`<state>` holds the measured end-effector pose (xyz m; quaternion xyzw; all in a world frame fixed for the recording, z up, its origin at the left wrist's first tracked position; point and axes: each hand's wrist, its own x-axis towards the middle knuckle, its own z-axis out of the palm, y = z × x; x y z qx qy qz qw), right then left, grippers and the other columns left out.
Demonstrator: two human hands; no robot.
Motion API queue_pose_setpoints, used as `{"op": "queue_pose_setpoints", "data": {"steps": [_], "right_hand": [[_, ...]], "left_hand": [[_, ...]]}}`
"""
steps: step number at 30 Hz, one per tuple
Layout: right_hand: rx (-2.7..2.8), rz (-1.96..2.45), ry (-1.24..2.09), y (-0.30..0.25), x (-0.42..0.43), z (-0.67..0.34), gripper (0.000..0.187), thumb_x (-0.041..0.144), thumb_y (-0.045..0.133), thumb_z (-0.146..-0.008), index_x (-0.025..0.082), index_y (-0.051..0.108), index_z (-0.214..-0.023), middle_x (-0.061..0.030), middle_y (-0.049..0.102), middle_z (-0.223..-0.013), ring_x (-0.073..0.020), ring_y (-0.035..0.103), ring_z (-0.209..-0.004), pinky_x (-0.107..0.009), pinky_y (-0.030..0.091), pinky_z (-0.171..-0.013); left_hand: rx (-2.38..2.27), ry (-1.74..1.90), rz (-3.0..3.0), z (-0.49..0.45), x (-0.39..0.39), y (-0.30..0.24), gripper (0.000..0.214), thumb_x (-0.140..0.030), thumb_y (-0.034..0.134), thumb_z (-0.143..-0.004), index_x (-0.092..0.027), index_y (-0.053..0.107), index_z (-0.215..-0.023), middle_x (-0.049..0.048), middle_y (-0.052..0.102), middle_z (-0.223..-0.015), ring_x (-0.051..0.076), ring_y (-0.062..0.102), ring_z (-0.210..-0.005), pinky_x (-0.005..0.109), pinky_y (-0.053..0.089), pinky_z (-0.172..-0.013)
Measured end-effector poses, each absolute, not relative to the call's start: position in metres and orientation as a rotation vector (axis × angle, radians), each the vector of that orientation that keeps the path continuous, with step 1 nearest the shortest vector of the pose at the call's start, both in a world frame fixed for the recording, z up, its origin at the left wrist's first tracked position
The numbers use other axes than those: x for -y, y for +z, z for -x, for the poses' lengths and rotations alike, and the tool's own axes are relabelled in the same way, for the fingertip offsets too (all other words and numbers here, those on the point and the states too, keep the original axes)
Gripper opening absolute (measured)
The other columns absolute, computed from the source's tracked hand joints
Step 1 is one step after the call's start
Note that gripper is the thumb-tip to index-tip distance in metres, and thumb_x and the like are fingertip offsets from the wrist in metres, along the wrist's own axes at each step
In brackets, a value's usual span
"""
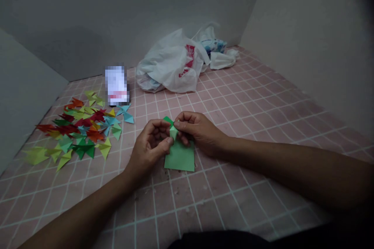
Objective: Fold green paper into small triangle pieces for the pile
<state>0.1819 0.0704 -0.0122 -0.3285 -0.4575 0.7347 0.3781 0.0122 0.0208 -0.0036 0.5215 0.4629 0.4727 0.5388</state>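
Note:
My left hand [154, 139] and my right hand [201, 130] meet near the middle of the view, both pinching a small folded piece of light green paper [173, 133] between thumbs and fingertips. Its creases are partly covered by the fingers. Below it, a flat green paper sheet [179, 158] lies on the tiled surface, its upper part hidden by my hands. A corner of darker green paper [167, 120] shows just behind the fingertips. Left of my hands spreads a pile of folded paper pieces [83, 148] in red, orange, yellow, green and blue.
A phone with a lit, blurred screen [117, 85] stands behind the folded pieces. At the back lies a crumpled white plastic bag [172, 62] with red print, beside a blue-patterned bundle [214, 46]. Grey walls [131, 11] enclose the pink tiled surface [248, 97].

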Motion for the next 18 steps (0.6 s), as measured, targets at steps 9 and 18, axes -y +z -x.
{"op": "queue_pose_setpoints", "data": {"steps": [9,18], "right_hand": [[1.141,0.810,1.907,-0.0138,-0.0716,-0.1809,0.024,0.033,0.073,-0.079,0.017,0.055,-0.075,0.0062,0.057,-0.055,-0.0061,0.048,-0.043,-0.019,0.033,-0.043],[1.168,0.772,1.937,-0.0154,-0.0726,-0.1818,0.021,0.031,0.071,-0.081,0.017,0.056,-0.077,0.0072,0.054,-0.051,-0.0060,0.047,-0.041,-0.018,0.032,-0.042]], "left_hand": [[-1.005,1.105,-1.266,-0.0136,-0.0209,-0.0065,0.035,-0.022,0.078,-0.078,-0.022,0.059,-0.107,0.0031,0.069,-0.094,0.014,0.067,-0.081,0.023,0.055,-0.066],[-1.008,1.070,-1.336,-0.0130,-0.0194,-0.0036,0.026,-0.029,0.073,-0.086,-0.020,0.061,-0.108,0.0040,0.076,-0.088,0.017,0.072,-0.081,0.028,0.056,-0.072]]}}
